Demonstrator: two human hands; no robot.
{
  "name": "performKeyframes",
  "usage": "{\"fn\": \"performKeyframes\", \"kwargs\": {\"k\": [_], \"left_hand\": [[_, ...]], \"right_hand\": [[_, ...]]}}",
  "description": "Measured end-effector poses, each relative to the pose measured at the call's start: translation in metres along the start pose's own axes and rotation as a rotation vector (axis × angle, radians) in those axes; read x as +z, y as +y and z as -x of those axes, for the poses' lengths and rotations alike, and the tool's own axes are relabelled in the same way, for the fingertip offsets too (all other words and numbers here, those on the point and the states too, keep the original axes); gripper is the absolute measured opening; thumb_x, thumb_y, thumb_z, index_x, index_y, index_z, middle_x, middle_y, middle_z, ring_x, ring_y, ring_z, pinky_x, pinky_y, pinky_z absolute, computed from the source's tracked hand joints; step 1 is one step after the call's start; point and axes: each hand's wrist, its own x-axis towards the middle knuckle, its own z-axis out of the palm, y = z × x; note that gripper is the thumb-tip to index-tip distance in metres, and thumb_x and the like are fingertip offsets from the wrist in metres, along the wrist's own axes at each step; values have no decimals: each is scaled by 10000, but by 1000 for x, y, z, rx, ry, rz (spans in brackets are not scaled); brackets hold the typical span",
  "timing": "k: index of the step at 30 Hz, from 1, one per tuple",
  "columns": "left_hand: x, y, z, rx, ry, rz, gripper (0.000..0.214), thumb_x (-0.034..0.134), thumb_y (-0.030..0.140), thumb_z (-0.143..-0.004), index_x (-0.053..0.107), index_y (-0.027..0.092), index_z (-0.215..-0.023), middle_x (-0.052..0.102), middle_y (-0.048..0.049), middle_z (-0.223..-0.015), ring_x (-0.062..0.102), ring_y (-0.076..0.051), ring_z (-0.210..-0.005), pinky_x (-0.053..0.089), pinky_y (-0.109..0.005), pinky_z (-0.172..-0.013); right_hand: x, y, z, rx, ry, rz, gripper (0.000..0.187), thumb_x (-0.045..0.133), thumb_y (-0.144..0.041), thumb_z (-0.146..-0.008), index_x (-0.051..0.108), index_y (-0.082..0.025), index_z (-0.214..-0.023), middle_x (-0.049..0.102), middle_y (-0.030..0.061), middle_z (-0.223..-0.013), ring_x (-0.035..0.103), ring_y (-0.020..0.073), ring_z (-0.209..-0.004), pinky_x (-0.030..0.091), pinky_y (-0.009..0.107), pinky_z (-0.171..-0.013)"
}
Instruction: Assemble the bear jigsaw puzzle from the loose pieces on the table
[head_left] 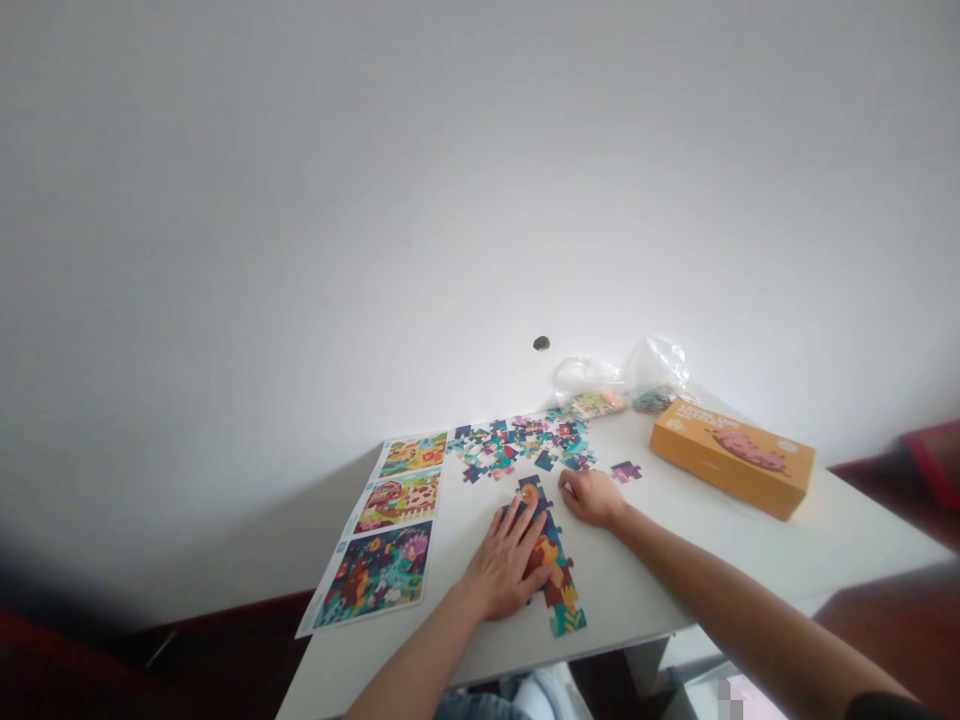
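My left hand (pixel 510 562) lies flat with its fingers stretched out over a strip of joined jigsaw pieces (pixel 559 575), covering part of it. The strip shows orange, brown and teal artwork and has knobs along its right side. Just right of the strip's upper part, my right hand (pixel 592 497) rests on the table with its fingers curled in. Whatever those fingers may hold is hidden. Beyond both hands spreads a pile of loose jigsaw pieces (pixel 517 440). A joined pair of purple pieces (pixel 626 470) lies above my right wrist.
A picture sheet (pixel 375 535) with three printed scenes lies along the left of the white table (pixel 720 560). Two clear plastic bags (pixel 596 385) of pieces stand at the back by the wall. An orange puzzle box (pixel 731 455) sits at the right.
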Motion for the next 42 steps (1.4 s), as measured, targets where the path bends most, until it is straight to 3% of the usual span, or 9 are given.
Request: {"fn": "performKeyframes", "kwargs": {"k": [4, 7, 9, 12, 13, 17, 23, 34, 42], "left_hand": [[-1, -1, 2, 33, 38, 40, 720, 375, 611, -946, 209, 265, -1555, 126, -63, -1642, 103, -342, -1504, 155, -573, -1195], [-3, -15, -8, 76, 185, 159, 591, 461, 534, -934, 425, 268, -1461, 387, -74, -1548, 334, -304, -1425, 278, -504, -1170], [-3, -35, -23, -14, 456, 265, 412, 449, 409, -948, 586, 234, -1295, 586, -90, -1352, 507, -255, -1273, 399, -434, -1093], [-2, -68, -52, -499, 981, 251, 303, 433, 270, -909, 657, 214, -1106, 679, -97, -1087, 601, -265, -1065, 473, -462, -977], [-1, -76, -61, -553, 1014, 241, 319, 426, 225, -891, 647, 202, -1120, 675, -111, -1075, 600, -281, -1050, 457, -497, -980], [7, -89, -83, -589, 875, 133, 371, 538, 217, -819, 638, 220, -1176, 642, -113, -1208, 539, -321, -1179, 415, -525, -1024], [17, -92, -80, -452, 615, 118, 266, 583, 290, -864, 698, 261, -1102, 662, -66, -1238, 571, -279, -1169, 424, -486, -1024], [17, -105, -80, -337, 669, 297, 235, 656, 251, -831, 706, 209, -1057, 716, -75, -1052, 655, -251, -996, 526, -430, -921], [7, -88, -89, -253, 894, 384, 372, 679, 325, -850, 603, 227, -1200, 622, -93, -1185, 615, -250, -1116, 538, -423, -964]], "right_hand": [[2, -3, -5, 31, -7, 22, 223, 458, -286, -912, 640, -224, -1026, 723, 52, -871, 655, 200, -799, 366, 267, -682], [3, -3, -6, 35, -8, 37, 241, 429, -297, -931, 641, -221, -1017, 723, 59, -860, 657, 198, -783, 365, 266, -671], [4, -1, -5, 36, 1, 38, 245, 422, -294, -934, 643, -221, -1010, 723, 62, -852, 659, 197, -770, 364, 265, -663], [8, 0, -7, 34, 21, 23, 256, 416, -292, -935, 650, -231, -1018, 724, 57, -838, 661, 199, -761, 365, 269, -661], [9, 0, -8, 28, 27, 15, 262, 414, -294, -936, 652, -238, -1031, 725, 55, -841, 661, 199, -766, 368, 270, -665], [15, -3, -21, 7, 45, -15, 301, 420, -295, -936, 657, -267, -1120, 725, 54, -878, 643, 197, -787, 375, 277, -681], [22, -9, -44, 205, 327, 162, 306, 505, -342, -913, 663, -236, -1152, 627, 141, -1121, 513, 298, -1050, 363, 398, -867], [28, 3, -52, 179, 268, 96, 240, 470, -296, -968, 699, -260, -1030, 610, 94, -1138, 480, 267, -1053, 329, 408, -896], [20, 7, -52, 133, 295, -39, 421, 564, -598, -880, 694, -305, -1151, 616, 106, -1199, 488, 312, -1121, 340, 474, -952]]}}
